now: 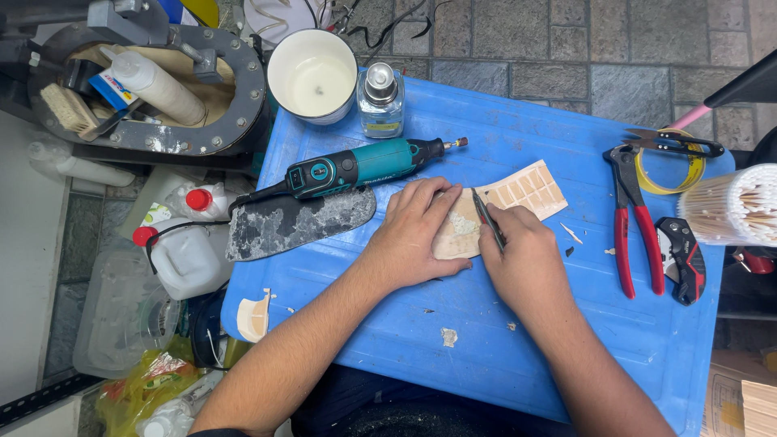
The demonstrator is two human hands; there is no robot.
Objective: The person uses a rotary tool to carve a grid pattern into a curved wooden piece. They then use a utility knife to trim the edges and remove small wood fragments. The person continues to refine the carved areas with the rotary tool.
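- A thin tan piece [486, 212], marked with a grid of small rectangles at its far end, lies on the blue lid [502, 340] that serves as the work surface, just in front of the teal rotary tool [364, 164].
- The step in hand appears to be cutting or scoring: a slim dark blade [488, 220] is set against the piece near its middle.
- The left hand [417, 235] is laid flat on the near end of the piece, fingers spread and pressing down; nothing is clasped in it.
- The right hand [522, 251] is closed around the blade, pinched like a pen, with the tip touching the piece.
- The next stroke is judged to call for steady downward pressure from the left hand and a controlled pull of the blade, kept clear of the left fingertips close beside it.
- Small offcuts [571, 235] lie on the lid to the right; red-handled pliers [631, 218] rest well apart.
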